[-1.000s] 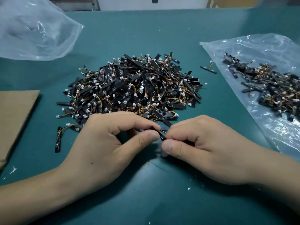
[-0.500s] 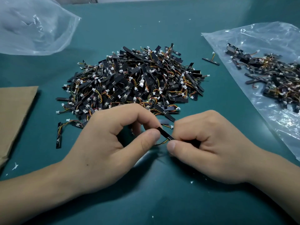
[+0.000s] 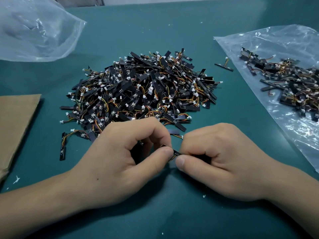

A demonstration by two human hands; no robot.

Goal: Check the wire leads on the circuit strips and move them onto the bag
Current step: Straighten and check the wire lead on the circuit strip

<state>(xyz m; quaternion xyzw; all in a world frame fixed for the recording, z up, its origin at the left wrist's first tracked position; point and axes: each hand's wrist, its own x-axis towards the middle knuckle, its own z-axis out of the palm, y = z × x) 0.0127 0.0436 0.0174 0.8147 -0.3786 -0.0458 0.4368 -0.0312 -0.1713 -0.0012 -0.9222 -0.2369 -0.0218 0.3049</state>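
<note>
A big pile of black circuit strips with orange and yellow wire leads and white plugs lies in the middle of the green table. Just in front of it, my left hand and my right hand both pinch one black circuit strip between thumb and fingers; most of it is hidden inside the fingers. A clear plastic bag lies flat at the right with a smaller heap of strips on it.
A second, puffed-up clear bag sits at the back left. A brown cardboard sheet lies at the left edge. One loose strip lies between pile and bag, another at the pile's left front.
Both hands keep the same strip pinched between them; the thumbs have closed nearer together, hiding more of the strip. The view has shifted slightly.
</note>
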